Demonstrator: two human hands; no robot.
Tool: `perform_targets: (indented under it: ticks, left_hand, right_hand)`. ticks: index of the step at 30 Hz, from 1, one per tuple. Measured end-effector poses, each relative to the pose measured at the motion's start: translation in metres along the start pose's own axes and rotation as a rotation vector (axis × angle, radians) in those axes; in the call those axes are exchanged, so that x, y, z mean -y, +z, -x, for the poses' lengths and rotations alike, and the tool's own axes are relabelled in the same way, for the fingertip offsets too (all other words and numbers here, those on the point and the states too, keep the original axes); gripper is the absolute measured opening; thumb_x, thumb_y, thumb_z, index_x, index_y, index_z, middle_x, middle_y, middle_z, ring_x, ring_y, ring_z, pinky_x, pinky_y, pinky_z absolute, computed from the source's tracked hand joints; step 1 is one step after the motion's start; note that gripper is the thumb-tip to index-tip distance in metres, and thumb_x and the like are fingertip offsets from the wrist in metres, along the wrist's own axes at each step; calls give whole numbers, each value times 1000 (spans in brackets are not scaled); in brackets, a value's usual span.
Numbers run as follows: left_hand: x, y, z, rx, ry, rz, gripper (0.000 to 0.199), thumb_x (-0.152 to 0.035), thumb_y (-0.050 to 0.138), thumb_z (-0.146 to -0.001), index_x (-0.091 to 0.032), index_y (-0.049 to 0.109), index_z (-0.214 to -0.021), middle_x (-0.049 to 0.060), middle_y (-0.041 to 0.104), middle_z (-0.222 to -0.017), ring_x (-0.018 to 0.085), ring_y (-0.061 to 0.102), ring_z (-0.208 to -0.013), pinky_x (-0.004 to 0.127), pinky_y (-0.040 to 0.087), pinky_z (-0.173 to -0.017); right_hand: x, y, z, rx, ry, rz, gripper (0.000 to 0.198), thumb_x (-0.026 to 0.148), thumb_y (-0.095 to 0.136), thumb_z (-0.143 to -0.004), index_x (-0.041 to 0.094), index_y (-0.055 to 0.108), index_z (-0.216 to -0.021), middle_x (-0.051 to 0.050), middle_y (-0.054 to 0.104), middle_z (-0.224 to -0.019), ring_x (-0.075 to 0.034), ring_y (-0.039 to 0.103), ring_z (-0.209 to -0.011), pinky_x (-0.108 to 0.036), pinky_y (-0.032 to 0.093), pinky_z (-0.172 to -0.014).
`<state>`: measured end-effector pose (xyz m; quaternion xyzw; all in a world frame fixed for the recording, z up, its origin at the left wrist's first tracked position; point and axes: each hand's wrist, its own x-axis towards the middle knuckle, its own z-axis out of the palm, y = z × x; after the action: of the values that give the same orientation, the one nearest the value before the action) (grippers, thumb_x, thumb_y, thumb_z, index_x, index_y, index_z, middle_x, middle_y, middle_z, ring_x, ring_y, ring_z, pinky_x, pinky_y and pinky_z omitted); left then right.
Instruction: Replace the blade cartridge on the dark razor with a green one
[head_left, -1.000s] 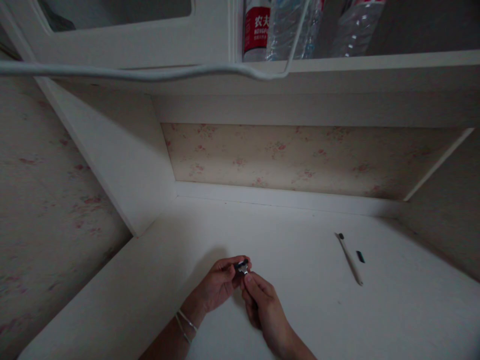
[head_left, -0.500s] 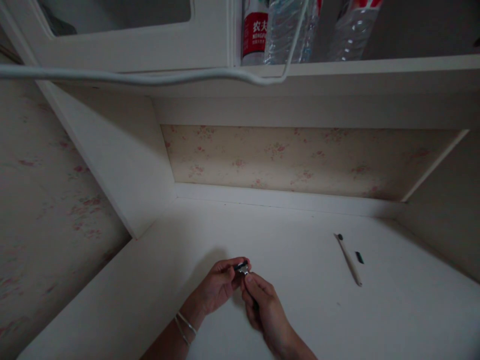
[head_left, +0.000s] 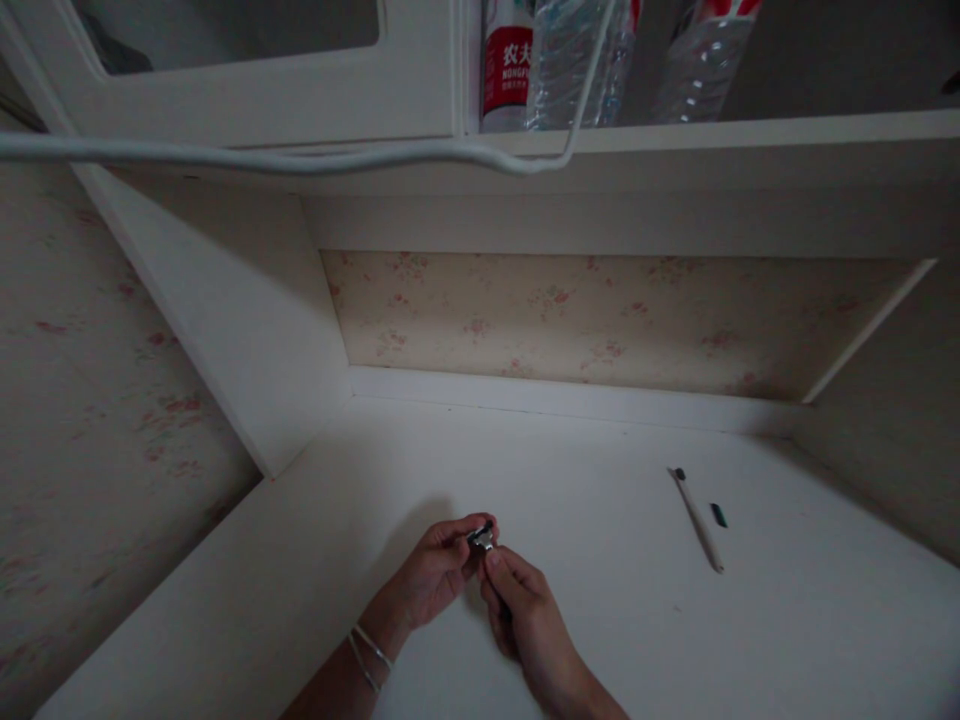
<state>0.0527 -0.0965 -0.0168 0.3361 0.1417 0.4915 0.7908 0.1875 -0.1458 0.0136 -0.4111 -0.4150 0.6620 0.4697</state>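
Between my hands, above the white desktop, is a small razor with a silvery metal neck and a dark head. My left hand, with thin silver bangles on its wrist, pinches the razor's head between thumb and fingers. Wrapped round the handle just below the neck is my right hand, its thumb on top. The handle is mostly hidden inside that fist. Both hands are close together, nearly touching at the fingertips.
On the white desktop, to the right, lies a pale toothbrush with a dark head. Beside it is a small dark green piece. Overhead, a shelf holds water bottles, and a white bent tube crosses in front.
My right hand has shifted very slightly left and tilted a little. My left hand keeps its pinch on the razor's head.
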Motion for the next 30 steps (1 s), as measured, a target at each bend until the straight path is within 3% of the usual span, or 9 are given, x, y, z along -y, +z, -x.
perform_targets:
  ticks: [6,14,20,30]
  left_hand:
    - [-2,-1,0,3,7,-20,26,-20,75,-71,-17,73,-97,9,67,-111,16,61,-98,24,44,-84]
    - [-7,-6,3,26,-29,-58,28,-21,77,-69,-19,73,-96,8,66,-112,20,60,-98,26,47,-78]
    - [-11,-7,6,54,-95,-75,27,-21,76,-70,-17,73,-97,9,68,-106,17,60,-97,23,45,-81]
    - [-13,-4,6,28,-62,-110,26,-20,77,-69,-18,74,-95,9,66,-111,16,60,-92,22,45,-76]
  right_hand:
    - [1,0,0,-10,-53,89,53,70,53,-77,18,46,-69,9,32,-47,-4,22,-36,-17,15,-32]
    - [9,0,4,80,57,3,50,67,56,-77,18,45,-68,9,34,-47,-3,20,-33,-17,11,-30]
    - [10,-4,7,190,137,-129,46,61,56,-82,18,45,-71,9,36,-53,-2,19,-34,-16,10,-30]
    - [8,-5,7,248,113,-157,42,59,52,-86,18,47,-78,8,35,-59,-3,19,-38,-15,12,-31]
